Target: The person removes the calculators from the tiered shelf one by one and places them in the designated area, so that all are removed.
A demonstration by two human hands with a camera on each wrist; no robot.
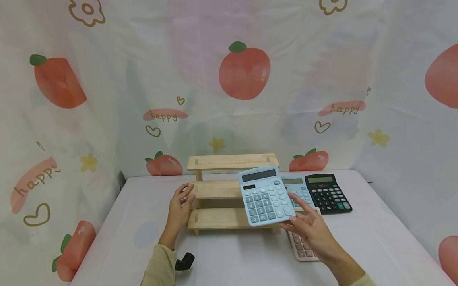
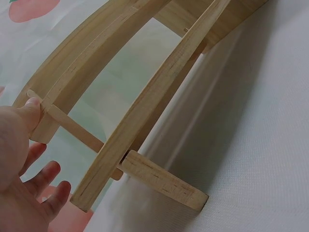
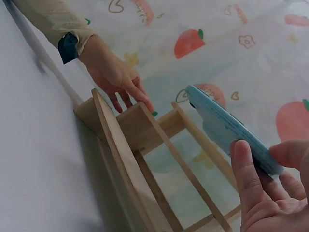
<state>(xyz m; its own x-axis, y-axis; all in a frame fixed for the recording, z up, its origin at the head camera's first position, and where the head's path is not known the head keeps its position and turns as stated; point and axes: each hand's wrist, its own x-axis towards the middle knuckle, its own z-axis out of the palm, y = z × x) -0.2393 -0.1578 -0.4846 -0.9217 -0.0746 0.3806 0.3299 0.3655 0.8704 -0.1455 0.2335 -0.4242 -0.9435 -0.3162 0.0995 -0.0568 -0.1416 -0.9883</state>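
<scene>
My right hand (image 1: pixel 309 230) holds a light blue calculator (image 1: pixel 266 198) by its lower right corner, tilted up with keys and display facing the head camera. The calculator (image 3: pixel 231 128) shows edge-on in the right wrist view, pinched between thumb and fingers. A three-tier wooden stand (image 1: pixel 214 214) is behind it, partly hidden by it. At the stand's left side, my left hand (image 1: pixel 179 210) pinches the end of the middle shelf. In the left wrist view that hand's thumb (image 2: pixel 31 111) lies on the shelf end, the other fingers spread below.
Right of the stand lie another blue calculator (image 1: pixel 298 190), a black calculator (image 1: pixel 327 192) and a pink calculator (image 1: pixel 302 246), partly covered by my right hand. A black device (image 1: pixel 185 262) sits by the left sleeve. Patterned cloth (image 1: pixel 243 131) rises behind the white table (image 1: pixel 222 258).
</scene>
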